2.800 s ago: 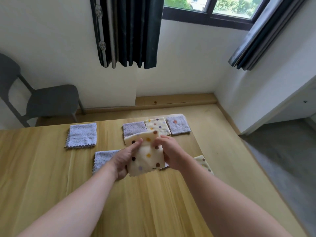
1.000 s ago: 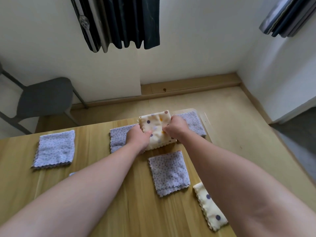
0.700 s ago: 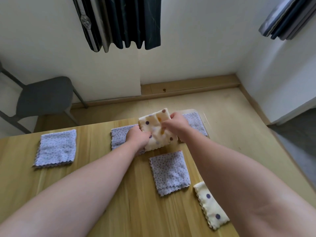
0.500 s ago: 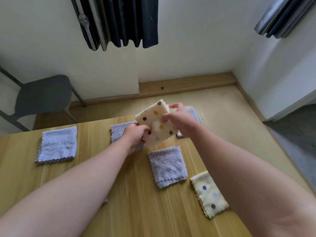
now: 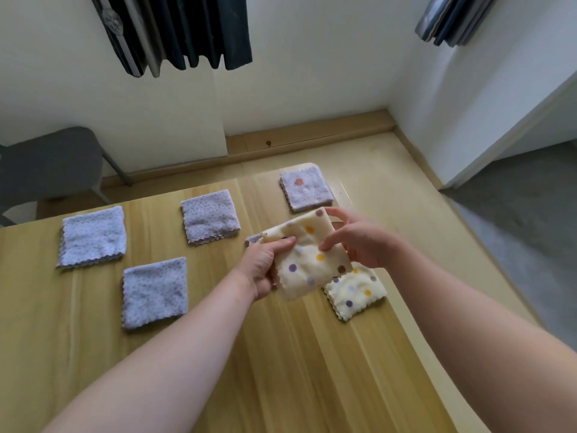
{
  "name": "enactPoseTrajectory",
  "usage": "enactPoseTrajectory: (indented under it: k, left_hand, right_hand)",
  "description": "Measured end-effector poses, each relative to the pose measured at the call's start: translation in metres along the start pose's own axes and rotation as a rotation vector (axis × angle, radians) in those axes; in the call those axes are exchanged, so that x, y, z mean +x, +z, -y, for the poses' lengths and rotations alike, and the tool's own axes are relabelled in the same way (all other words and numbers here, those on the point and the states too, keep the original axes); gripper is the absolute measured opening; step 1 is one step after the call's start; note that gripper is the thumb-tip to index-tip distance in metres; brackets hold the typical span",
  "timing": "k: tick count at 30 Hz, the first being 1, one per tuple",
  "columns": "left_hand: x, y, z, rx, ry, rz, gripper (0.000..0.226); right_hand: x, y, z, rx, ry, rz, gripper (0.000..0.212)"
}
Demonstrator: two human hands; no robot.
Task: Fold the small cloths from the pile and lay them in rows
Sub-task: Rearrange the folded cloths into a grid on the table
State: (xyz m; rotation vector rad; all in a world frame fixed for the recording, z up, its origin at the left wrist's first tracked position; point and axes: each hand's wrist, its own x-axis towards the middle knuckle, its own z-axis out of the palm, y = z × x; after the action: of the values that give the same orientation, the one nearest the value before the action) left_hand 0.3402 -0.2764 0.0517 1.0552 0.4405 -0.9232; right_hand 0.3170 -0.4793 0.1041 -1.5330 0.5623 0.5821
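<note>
- The left hand [image 5: 265, 267] grips the cream dotted cloth [image 5: 307, 260] by its left edge.
- The right hand [image 5: 359, 242] pinches the same cloth's right side, holding it above the table [image 5: 281, 354].
- Four folded lilac cloths [image 5: 154, 292] lie on the table (the far right one shows an orange dot).
- A folded cream cloth [image 5: 356, 290] lies just below the held one.
- A lilac corner [image 5: 254, 239] peeks out behind the left hand, perhaps another cloth.

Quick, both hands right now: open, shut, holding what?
Left hand: grips the cream polka-dot cloth.
Right hand: pinches the same cloth.
</note>
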Motion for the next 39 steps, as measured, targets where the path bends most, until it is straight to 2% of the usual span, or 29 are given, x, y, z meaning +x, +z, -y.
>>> enactPoseTrajectory:
  k: [4, 10, 18, 22, 23, 26, 27, 30, 35, 39]
  left_hand:
    - [-0.004, 0.021, 0.040, 0.151, -0.040, -0.086, 0.040]
    - [0.008, 0.052, 0.071, 0.190, -0.090, -0.128, 0.041]
    - [0.038, 0.066, 0.087, 0.258, -0.037, -0.193, 0.035]
    - [0.053, 0.068, 0.101, 0.403, 0.043, -0.295, 0.047]
    - [0.057, 0.070, 0.104, 0.450, 0.063, -0.328, 0.047]
    - [0.061, 0.073, 0.105, 0.593, 0.094, -0.447, 0.048]
    - [0.061, 0.075, 0.105, 0.633, 0.099, -0.481, 0.051]
    - [0.059, 0.077, 0.102, 0.766, 0.117, -0.539, 0.053]
    - [0.050, 0.077, 0.091, 0.808, 0.076, -0.496, 0.045]
    - [0.024, 0.070, 0.077, 0.951, 0.105, -0.484, 0.056]
  right_hand:
    - [-0.024, -0.024, -0.035, -0.045, 0.051, -0.078, 0.078]
    - [-0.033, -0.047, -0.057, -0.094, 0.068, -0.215, 0.080]
    - [-0.020, -0.064, -0.084, -0.174, 0.065, -0.321, 0.079]
    - [-0.012, -0.068, -0.100, -0.209, 0.100, -0.373, 0.075]
    - [-0.010, -0.069, -0.102, -0.213, 0.116, -0.373, 0.068]
    - [-0.011, -0.069, -0.103, -0.238, 0.150, -0.332, 0.027]
    - [-0.011, -0.069, -0.103, -0.239, 0.157, -0.319, 0.023]
    - [-0.010, -0.070, -0.104, -0.211, 0.183, -0.287, 0.027]
    - [-0.014, -0.068, -0.102, -0.124, 0.209, -0.213, 0.027]
    - [-0.026, -0.055, -0.097, -0.202, 0.155, -0.163, 0.046]
